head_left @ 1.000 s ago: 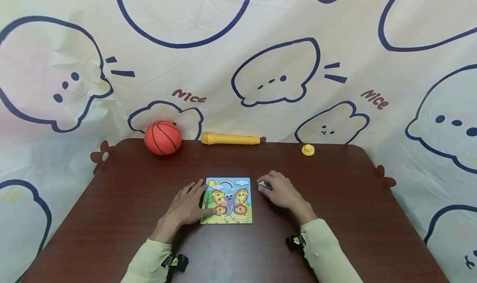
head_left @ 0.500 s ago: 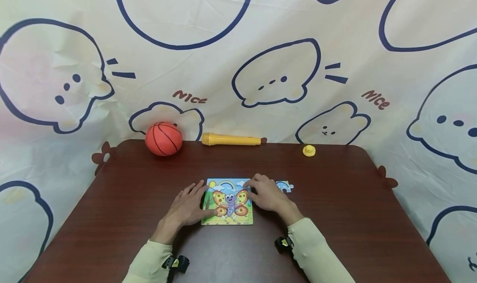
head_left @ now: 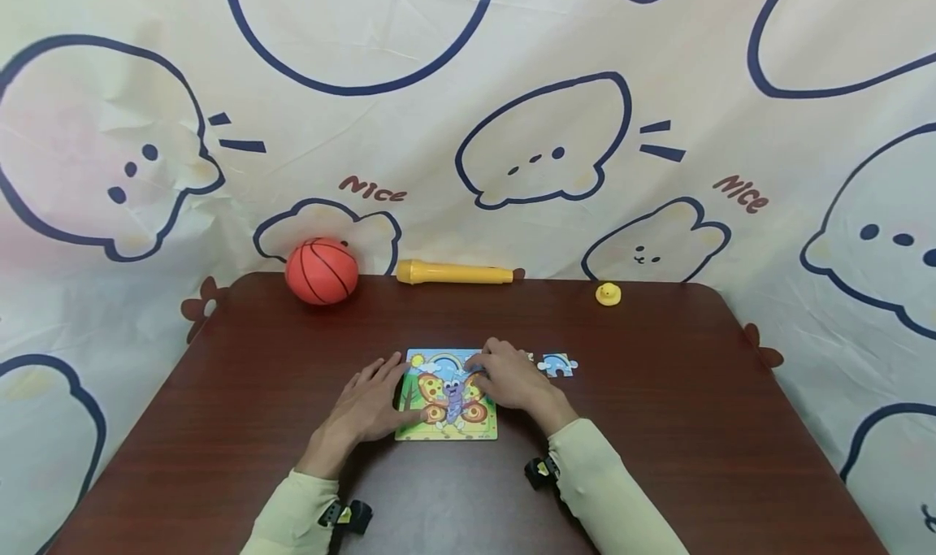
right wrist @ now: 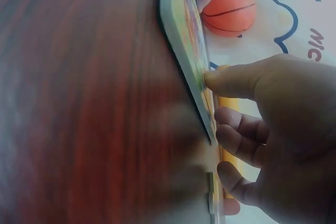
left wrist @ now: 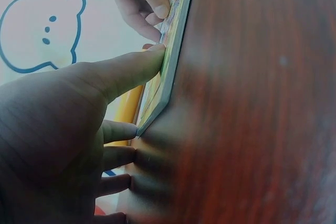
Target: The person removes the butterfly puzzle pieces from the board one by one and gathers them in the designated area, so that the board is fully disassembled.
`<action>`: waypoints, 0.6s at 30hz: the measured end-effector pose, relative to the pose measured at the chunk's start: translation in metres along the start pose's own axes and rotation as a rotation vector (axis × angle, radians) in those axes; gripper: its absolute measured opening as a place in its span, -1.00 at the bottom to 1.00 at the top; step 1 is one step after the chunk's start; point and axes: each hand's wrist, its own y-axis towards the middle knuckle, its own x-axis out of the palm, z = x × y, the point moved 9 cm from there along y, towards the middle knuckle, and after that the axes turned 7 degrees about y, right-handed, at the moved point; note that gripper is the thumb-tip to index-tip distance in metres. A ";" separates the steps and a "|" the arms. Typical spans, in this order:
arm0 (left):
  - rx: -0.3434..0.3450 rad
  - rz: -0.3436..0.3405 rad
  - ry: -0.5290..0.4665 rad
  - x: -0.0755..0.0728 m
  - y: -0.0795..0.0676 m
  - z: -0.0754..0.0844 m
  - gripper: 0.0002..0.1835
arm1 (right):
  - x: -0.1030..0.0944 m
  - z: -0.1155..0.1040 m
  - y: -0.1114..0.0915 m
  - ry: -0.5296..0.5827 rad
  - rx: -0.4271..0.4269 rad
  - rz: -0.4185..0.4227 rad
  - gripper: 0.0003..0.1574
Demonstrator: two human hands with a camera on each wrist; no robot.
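A square butterfly jigsaw puzzle (head_left: 453, 425) lies flat at the middle of the table. My left hand (head_left: 368, 405) rests at its left edge, fingers spread and fairly straight, the thumb on the board. Over the puzzle's upper right part, my right hand (head_left: 512, 376) touches the surface with thumb and bent fingers. In the right wrist view the right thumb (right wrist: 231, 82) meets the board's face while the other fingers curl beside it; I cannot tell if a piece is pinched there. A blue-and-white puzzle piece (head_left: 558, 365) lies loose to the right, with another partly hidden behind the right hand.
Along the table's far edge sit a red toy basketball (head_left: 322, 271), a yellow toy microphone (head_left: 455, 272) and a small yellow rubber duck (head_left: 608, 294). A cartoon-printed cloth (head_left: 409, 140) hangs behind the brown table (head_left: 658, 425).
From beside the board, my right hand has moved left onto the puzzle's upper right part, uncovering the loose pieces on the table. My left hand has stayed in place.
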 end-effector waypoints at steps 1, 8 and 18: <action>0.001 0.000 0.000 0.000 0.000 0.000 0.04 | 0.000 -0.001 0.000 0.004 -0.004 0.002 -0.70; 0.005 0.009 -0.009 0.000 0.002 0.000 0.04 | -0.001 -0.003 0.005 0.123 0.023 0.017 -0.78; 0.003 -0.002 -0.002 0.002 0.002 0.000 0.04 | 0.006 0.003 0.008 0.181 0.091 -0.039 -0.80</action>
